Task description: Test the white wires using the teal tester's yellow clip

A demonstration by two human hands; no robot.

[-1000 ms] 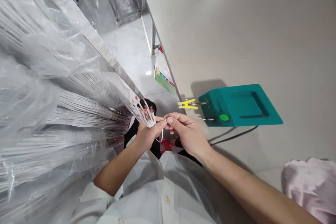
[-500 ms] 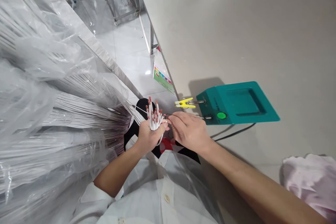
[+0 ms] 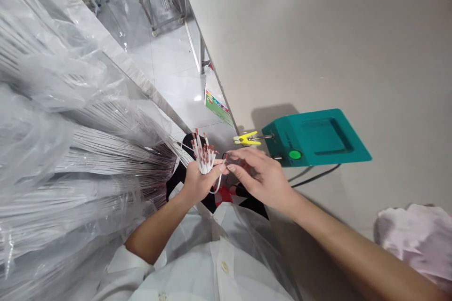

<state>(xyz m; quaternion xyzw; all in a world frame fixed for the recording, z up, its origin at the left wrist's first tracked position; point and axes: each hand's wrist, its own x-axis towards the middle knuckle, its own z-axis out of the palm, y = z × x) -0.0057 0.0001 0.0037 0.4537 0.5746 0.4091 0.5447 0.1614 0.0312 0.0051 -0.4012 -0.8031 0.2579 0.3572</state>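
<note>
My left hand [image 3: 200, 181] is closed around a bundle of white wires [image 3: 205, 165] with reddish-brown ends pointing up. One wire from the bundle bends out below the hand, and its end stands apart between my two hands. My right hand [image 3: 263, 174] is just right of that wire end, thumb and forefinger spread apart around the tip. Whether a fingertip touches it, I cannot tell. Beyond my right hand, a yellow clip [image 3: 247, 138] sits on a metal rod of a teal device [image 3: 307, 141] with a green button.
Long bundles of white wires [image 3: 106, 150] in clear plastic fill the left side. The grey table [image 3: 335, 56] lies to the right, with a pale pink cloth [image 3: 416, 240] at its lower right. A black cable [image 3: 314, 176] runs from the device. A wheeled metal rack [image 3: 148, 4] stands behind.
My right hand has parted its fingers, which were pinched at the single wire's end, and drawn slightly right. My left hand still grips the bundle, shifted a little left.
</note>
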